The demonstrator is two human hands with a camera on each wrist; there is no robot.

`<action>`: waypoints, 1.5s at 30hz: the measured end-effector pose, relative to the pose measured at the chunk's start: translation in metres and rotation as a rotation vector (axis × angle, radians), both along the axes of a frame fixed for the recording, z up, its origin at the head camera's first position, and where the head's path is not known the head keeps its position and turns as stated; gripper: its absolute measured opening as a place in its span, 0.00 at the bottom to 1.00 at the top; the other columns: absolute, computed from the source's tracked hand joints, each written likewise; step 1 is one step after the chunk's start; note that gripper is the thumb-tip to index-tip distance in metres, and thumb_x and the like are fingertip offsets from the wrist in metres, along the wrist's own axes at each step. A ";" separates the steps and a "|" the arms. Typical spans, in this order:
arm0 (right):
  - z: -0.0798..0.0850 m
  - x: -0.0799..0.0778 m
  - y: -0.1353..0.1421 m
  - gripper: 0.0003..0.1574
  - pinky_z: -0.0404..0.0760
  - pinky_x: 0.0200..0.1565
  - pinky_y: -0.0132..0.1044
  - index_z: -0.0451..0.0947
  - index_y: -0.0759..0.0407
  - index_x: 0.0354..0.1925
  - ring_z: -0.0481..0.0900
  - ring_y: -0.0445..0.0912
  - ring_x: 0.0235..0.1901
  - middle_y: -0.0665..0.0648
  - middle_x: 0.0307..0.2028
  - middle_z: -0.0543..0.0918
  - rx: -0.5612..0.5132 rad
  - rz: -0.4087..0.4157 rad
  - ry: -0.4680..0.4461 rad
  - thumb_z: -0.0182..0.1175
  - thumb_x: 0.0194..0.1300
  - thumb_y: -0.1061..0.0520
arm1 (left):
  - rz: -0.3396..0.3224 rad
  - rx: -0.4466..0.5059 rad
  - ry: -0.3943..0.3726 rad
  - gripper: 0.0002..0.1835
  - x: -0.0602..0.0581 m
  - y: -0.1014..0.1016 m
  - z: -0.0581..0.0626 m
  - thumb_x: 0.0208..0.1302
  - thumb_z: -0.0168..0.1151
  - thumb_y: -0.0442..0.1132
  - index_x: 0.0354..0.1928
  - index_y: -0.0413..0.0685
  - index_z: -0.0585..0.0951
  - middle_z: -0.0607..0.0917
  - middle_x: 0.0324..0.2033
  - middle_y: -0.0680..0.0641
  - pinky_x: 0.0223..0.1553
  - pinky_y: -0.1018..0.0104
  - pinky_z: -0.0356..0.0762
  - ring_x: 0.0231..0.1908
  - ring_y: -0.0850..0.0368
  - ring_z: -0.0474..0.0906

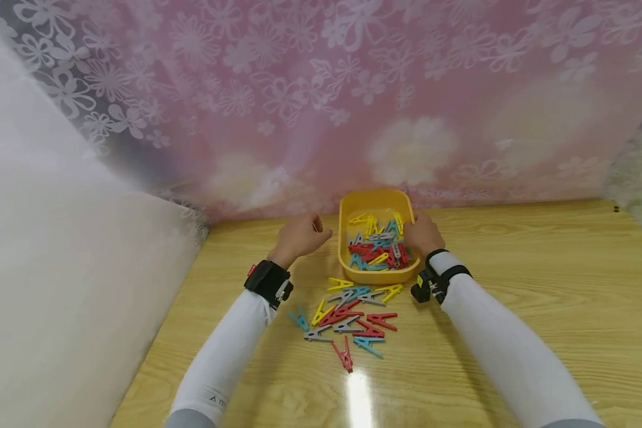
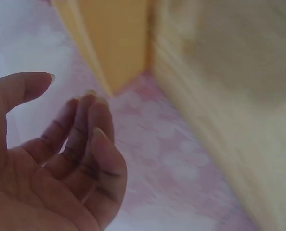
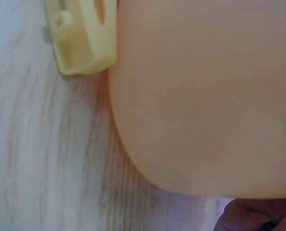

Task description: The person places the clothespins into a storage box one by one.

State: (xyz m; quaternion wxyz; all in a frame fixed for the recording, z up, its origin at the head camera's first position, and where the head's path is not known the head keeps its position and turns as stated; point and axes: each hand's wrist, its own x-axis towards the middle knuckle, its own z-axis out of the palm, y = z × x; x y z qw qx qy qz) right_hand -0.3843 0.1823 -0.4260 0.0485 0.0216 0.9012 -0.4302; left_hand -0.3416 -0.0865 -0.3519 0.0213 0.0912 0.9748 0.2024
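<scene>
A yellow plastic basin full of red, blue, grey and yellow clothespins stands against the back wall. My right hand grips its right rim; in the right wrist view just a bit of that hand shows past the basin wall. Left of the basin, my left hand hovers with loosely bent fingers, thumb apart, and nothing in it. The left wrist view shows its palm beside a basin corner. More clothespins lie scattered in front of the basin.
The wooden table meets a pink floral cloth behind the basin. A white covered wall rises along the left side. One yellow clothespin lies close against the basin's outer wall.
</scene>
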 end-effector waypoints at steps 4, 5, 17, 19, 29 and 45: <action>0.005 0.000 0.005 0.24 0.72 0.30 0.40 0.64 0.66 0.60 0.75 0.53 0.32 0.62 0.37 0.76 -0.003 -0.010 0.005 0.37 0.73 0.55 | -0.050 -0.023 -0.055 0.12 0.010 -0.020 -0.008 0.65 0.58 0.48 0.32 0.47 0.76 0.77 0.26 0.49 0.27 0.63 0.65 0.24 0.55 0.70; 0.007 -0.001 0.006 0.24 0.72 0.30 0.40 0.64 0.66 0.61 0.75 0.53 0.32 0.63 0.37 0.76 -0.003 -0.012 0.005 0.37 0.73 0.55 | -0.096 -0.020 -0.068 0.10 0.013 -0.027 -0.011 0.66 0.58 0.46 0.33 0.47 0.76 0.77 0.26 0.49 0.28 0.62 0.65 0.25 0.55 0.70; 0.013 -0.005 0.005 0.23 0.74 0.30 0.40 0.64 0.65 0.60 0.76 0.53 0.33 0.63 0.39 0.76 -0.012 -0.022 0.004 0.38 0.74 0.55 | -0.523 0.076 -0.363 0.19 0.055 -0.077 -0.033 0.58 0.58 0.25 0.52 0.44 0.77 0.75 0.46 0.45 0.48 0.56 0.70 0.46 0.48 0.72; 0.013 -0.005 0.005 0.24 0.73 0.29 0.40 0.64 0.64 0.61 0.76 0.53 0.33 0.63 0.39 0.76 -0.011 -0.026 -0.001 0.37 0.73 0.55 | -0.542 0.070 -0.360 0.19 0.059 -0.079 -0.037 0.57 0.61 0.24 0.51 0.44 0.78 0.75 0.44 0.45 0.48 0.55 0.71 0.45 0.47 0.72; 0.012 -0.001 0.003 0.25 0.73 0.31 0.40 0.63 0.65 0.62 0.76 0.54 0.35 0.63 0.40 0.76 -0.017 -0.026 -0.022 0.37 0.74 0.55 | -0.552 0.037 -0.242 0.17 0.070 -0.087 -0.053 0.54 0.67 0.26 0.47 0.44 0.79 0.76 0.40 0.49 0.47 0.58 0.73 0.42 0.53 0.74; 0.001 0.001 -0.001 0.26 0.71 0.30 0.41 0.63 0.65 0.64 0.76 0.54 0.35 0.63 0.41 0.77 -0.013 -0.016 -0.027 0.38 0.73 0.54 | -0.365 0.175 -0.168 0.13 0.066 -0.099 -0.027 0.60 0.67 0.45 0.45 0.50 0.81 0.80 0.35 0.55 0.37 0.60 0.74 0.35 0.59 0.75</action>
